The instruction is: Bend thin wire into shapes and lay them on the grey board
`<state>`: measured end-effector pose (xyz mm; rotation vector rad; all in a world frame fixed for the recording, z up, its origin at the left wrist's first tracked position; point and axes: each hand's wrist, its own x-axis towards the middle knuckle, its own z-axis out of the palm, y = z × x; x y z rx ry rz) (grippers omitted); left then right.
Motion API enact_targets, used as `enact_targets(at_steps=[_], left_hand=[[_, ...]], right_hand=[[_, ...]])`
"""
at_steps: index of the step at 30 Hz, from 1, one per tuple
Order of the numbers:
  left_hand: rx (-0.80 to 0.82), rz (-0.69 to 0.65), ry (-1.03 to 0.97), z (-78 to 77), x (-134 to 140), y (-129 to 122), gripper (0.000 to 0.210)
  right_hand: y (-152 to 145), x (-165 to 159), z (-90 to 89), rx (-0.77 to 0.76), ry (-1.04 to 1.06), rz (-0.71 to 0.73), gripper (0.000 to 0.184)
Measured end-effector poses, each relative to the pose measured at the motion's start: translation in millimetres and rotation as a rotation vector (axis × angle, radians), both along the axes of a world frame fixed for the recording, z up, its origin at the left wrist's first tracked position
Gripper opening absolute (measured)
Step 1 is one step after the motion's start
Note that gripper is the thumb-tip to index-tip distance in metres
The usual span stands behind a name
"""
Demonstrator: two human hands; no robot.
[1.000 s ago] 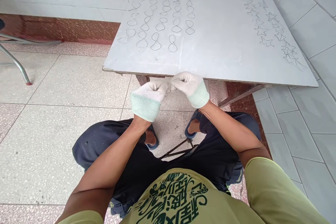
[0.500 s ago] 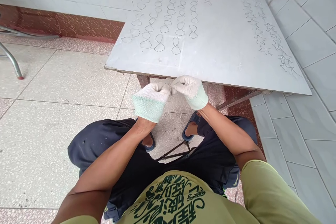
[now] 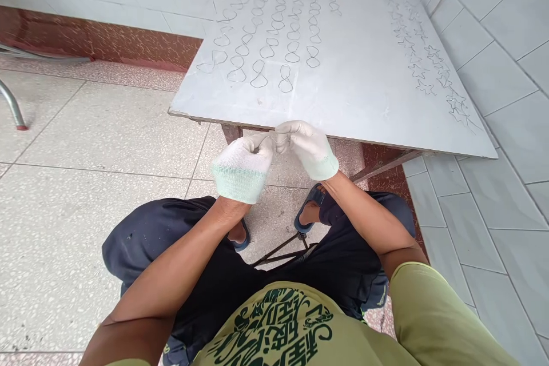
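Both my hands wear white knitted gloves with pale green cuffs and meet in front of the table's near edge. My left hand [image 3: 244, 163] is closed, thumb and forefinger pinched on a thin wire that barely shows at the fingertips. Close against it, my right hand [image 3: 305, 147] has its fingers bent round the same spot, looser than the left, the wire mostly hidden between them. Just beyond, on the white tabletop [image 3: 355, 86], lie rows of wire figure-eights, the nearest wire figure-eight [image 3: 285, 84] close to the edge.
Wire stars [image 3: 422, 80] lie in rows along the table's right side. A tiled wall [image 3: 506, 68] borders the table there. Below are my knees, sandals and a dark metal stand [image 3: 283, 251] on the speckled floor [image 3: 86, 229]. A curved metal leg [image 3: 12, 106] stands at far left.
My right hand's fingers have loosened and lifted slightly away from the left fingertips. The wire that hung below my hands no longer shows clearly. The view has shifted a little.
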<state>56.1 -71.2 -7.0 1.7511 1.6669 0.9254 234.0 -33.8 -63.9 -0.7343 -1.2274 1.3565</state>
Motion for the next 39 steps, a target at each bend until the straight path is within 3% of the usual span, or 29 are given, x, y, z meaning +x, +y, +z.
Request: enact_targets(at_steps=[4, 10, 13, 17, 22, 26, 39], left_hand=[[0.008, -0.005, -0.002, 0.7, -2, 1, 0.041], [0.011, 0.009, 0.029, -2.1, -3, 2, 0.038], [-0.003, -0.027, 0.03, -0.8, -5, 3, 0.038], [-0.021, -0.033, 0.033, 1.7, -7, 4, 0.039], [0.0, -0.029, 0.082, 1.9, -7, 2, 0.045], [0.003, -0.013, 0.078, 0.5, -4, -2, 0.046], [0.043, -0.021, 0.188, -6.0, -3, -4, 0.041]], right_hand=[[1, 5, 2.2, 0.001, -0.132, 0.051, 0.043], [-2, 2, -1.0, 0.019, -0.436, -0.103, 0.024], [-8, 0, 5.0, 0.149, -0.603, -0.152, 0.029], [-12, 0, 13.4, 0.376, -0.836, -0.192, 0.017], [-8, 6, 17.2, 0.618, -1.054, -0.077, 0.038], [-9, 7, 17.7, 0.726, -1.106, -0.1, 0.047], [-16, 14, 18.5, 0.621, -1.127, -0.223, 0.046]])
